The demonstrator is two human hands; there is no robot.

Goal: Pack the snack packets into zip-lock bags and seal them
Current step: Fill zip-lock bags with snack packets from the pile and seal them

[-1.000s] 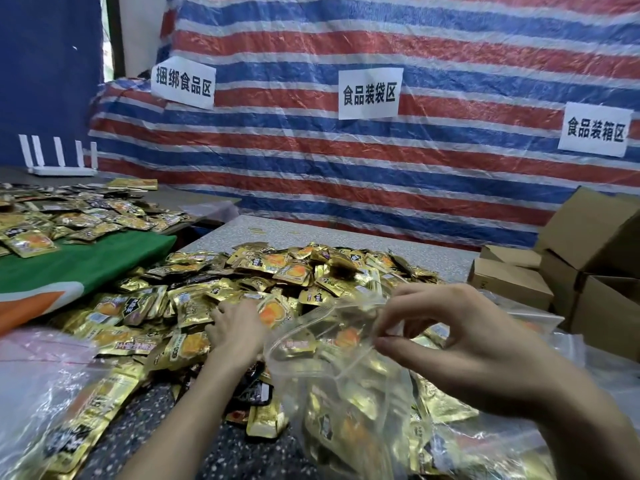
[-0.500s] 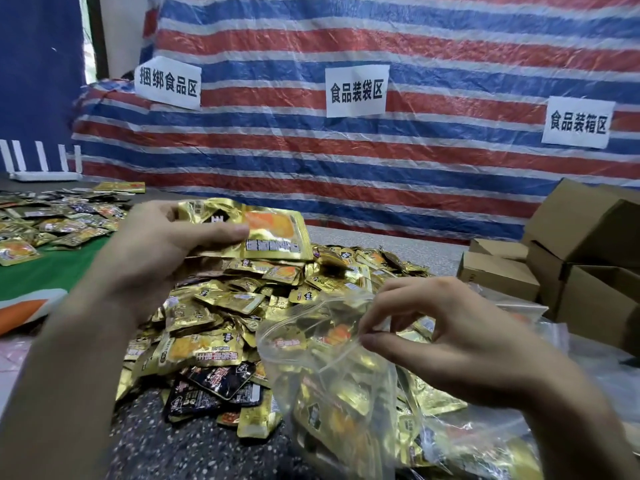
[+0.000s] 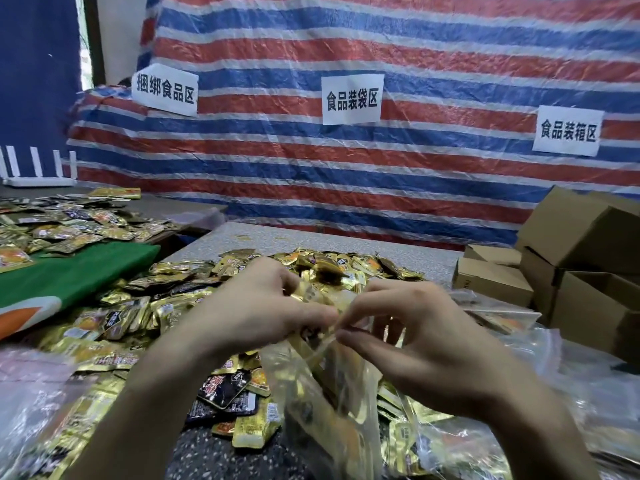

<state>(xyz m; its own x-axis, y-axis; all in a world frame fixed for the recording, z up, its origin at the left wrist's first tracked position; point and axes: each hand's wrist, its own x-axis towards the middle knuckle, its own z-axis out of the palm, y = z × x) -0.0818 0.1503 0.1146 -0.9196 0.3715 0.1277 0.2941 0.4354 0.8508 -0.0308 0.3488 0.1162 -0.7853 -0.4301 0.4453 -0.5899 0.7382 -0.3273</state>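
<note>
A clear zip-lock bag, partly filled with gold snack packets, hangs in front of me above the table. My right hand pinches the bag's mouth between thumb and forefinger. My left hand meets it at the mouth, fingers curled round a gold snack packet that sits at the opening. A large heap of gold and black snack packets covers the speckled table behind and left of the hands.
Cardboard boxes stand stacked at the right. More clear bags lie at the near left and near right. A green cloth and a second spread of packets lie at the left. A striped tarp with paper signs hangs behind.
My left hand lifted a gold packet from the heap and has carried it right and down to the bag's mouth. My right hand kept its pinch on the bag's mouth.
</note>
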